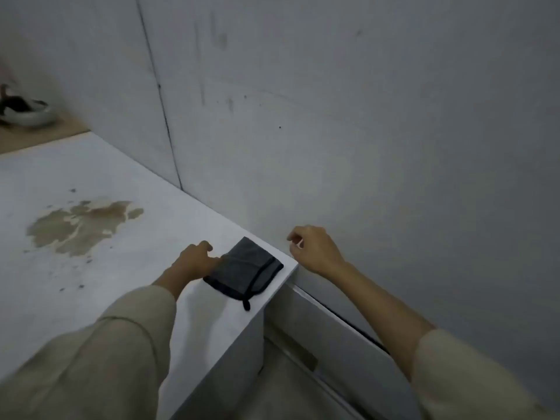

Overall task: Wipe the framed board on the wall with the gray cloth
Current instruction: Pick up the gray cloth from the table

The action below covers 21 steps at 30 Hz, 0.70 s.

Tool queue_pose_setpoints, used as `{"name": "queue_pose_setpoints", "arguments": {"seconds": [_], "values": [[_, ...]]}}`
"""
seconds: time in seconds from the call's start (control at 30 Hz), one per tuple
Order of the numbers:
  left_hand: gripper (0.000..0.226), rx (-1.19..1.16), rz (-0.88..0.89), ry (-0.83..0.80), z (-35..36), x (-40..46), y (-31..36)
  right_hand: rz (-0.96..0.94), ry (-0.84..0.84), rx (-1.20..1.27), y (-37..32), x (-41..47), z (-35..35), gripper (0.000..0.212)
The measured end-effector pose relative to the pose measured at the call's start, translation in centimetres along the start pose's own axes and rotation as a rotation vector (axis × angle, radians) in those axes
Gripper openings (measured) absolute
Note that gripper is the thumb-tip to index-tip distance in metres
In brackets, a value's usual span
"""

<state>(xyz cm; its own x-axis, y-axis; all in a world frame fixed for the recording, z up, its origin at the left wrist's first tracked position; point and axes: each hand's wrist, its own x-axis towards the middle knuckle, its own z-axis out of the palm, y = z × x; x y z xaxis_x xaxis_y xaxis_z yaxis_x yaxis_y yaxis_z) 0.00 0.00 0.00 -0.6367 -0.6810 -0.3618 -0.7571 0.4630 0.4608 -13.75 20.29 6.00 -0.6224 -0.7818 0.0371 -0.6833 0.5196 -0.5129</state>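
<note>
The gray cloth [247, 269], folded into a square with black edging and a small loop, lies on the near right corner of a white counter [121, 268], close to the wall. My left hand [195, 259] is at the cloth's left edge, its fingers curled onto that edge. My right hand [313, 248] hovers to the right of the cloth in front of the gray wall [363, 131], with fingers loosely curled and nothing in them. No framed board is in view.
A brown dried stain [81, 227] spreads over the counter's left part. A pale bowl with something dark in it [25, 112] stands far left on a wooden surface. The counter drops off to the floor at the right, beside a lower white ledge [333, 334].
</note>
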Motion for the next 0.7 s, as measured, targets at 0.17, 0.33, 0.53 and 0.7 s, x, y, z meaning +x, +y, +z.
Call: {"name": "queue_pose_setpoints", "arguments": {"seconds": [0.17, 0.33, 0.53, 0.7], "values": [[0.061, -0.031, -0.160, 0.000, 2.3, 4.1, -0.2, -0.058, -0.159, 0.016, 2.2, 6.1, 4.4, 0.029], [0.064, 0.052, -0.252, 0.024, 6.4, 7.5, -0.9, -0.027, -0.287, -0.024, 5.3, 9.4, 10.5, 0.034], [0.058, 0.093, -0.292, 0.250, 9.6, 10.7, -1.7, 0.086, -0.270, -0.120, 6.4, 11.5, 15.8, 0.064], [0.045, 0.049, -0.191, 0.385, 10.8, 12.4, -1.6, 0.153, -0.222, -0.061, 6.6, 13.0, 17.3, 0.072]]}}
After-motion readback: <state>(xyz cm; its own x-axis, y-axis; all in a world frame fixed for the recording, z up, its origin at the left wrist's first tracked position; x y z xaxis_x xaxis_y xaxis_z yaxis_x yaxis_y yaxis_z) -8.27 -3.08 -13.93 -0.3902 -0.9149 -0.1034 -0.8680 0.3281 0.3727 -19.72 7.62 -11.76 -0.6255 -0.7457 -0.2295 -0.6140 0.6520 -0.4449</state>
